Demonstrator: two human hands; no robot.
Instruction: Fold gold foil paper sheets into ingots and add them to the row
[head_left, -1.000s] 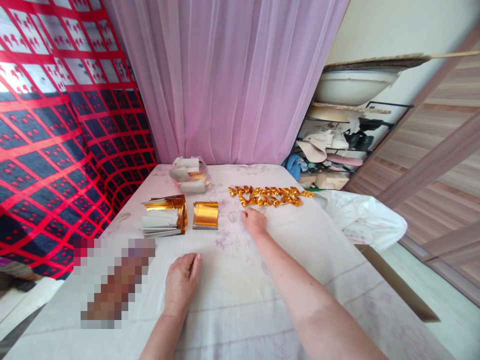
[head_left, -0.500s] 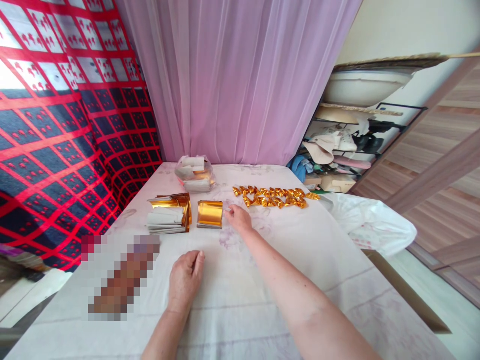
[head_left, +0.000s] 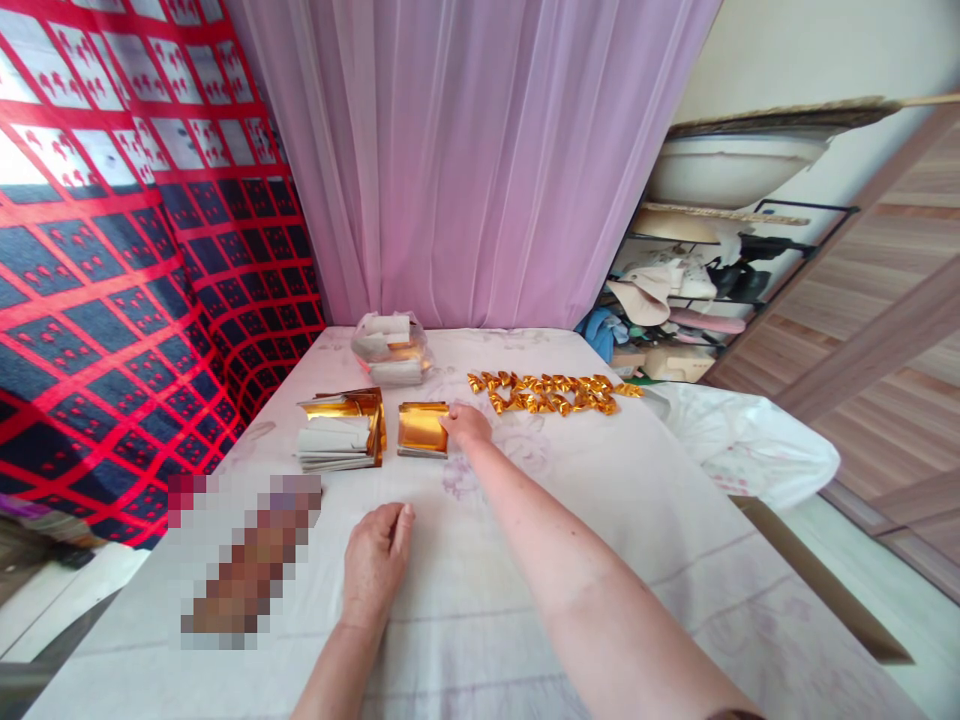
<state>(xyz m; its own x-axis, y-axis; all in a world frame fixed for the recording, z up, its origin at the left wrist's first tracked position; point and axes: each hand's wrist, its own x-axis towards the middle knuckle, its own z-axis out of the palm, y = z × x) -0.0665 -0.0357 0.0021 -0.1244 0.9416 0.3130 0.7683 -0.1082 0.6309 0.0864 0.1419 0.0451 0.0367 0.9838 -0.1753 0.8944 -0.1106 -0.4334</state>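
My right hand (head_left: 470,424) reaches to a squarish stack of gold foil paper (head_left: 422,430), its fingertips pinching the stack's right edge. How many sheets they grip cannot be made out. Nearer to me, my left hand (head_left: 375,555) rests on the cloth with its fingers curled in and the thumb against them; nothing shows in it. Left of the small stack lies a bigger, uneven pile of gold and grey-white paper (head_left: 341,440). Two rough rows of folded gold foil pieces (head_left: 551,393) lie to the right, beyond my right hand.
A clear plastic bag (head_left: 390,350) with more paper stands at the table's back. A blurred-out patch (head_left: 255,565) covers something at left. The table (head_left: 487,620) wears a white floral cloth. A white plastic bag (head_left: 750,440) hangs past the right edge, below a loaded shelf (head_left: 686,300).
My right hand has moved slightly left, from beside the small gold stack onto its right edge. My left hand stays where it was on the cloth.
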